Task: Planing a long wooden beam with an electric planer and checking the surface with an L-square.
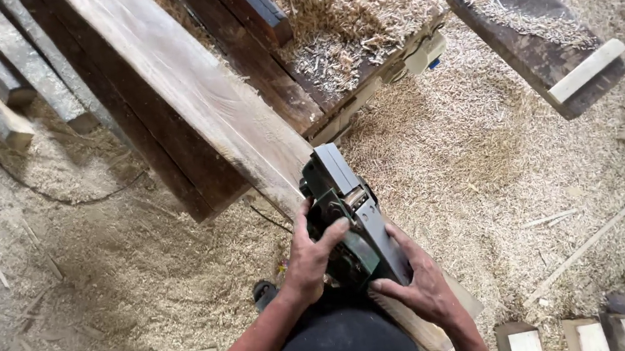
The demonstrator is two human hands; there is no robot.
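A dark green and grey electric hand planer (346, 210) rests on the near end of a long pale wooden plank (189, 88) that runs from the upper left down toward me. My left hand (311, 256) grips the planer's left side, fingers curled over its body. The right side and rear of the tool are clasped by my right hand (415, 284). The plank's near end (427, 332) shows just below my right hand.
Wood shavings cover the floor (478, 152). Dark boards (255, 59) lie beside the plank, with a heap of shavings (350, 11) on them. A dark beam (528, 32) crosses the upper right. Timber pieces (6, 83) lie at upper left, short blocks (580, 337) at lower right.
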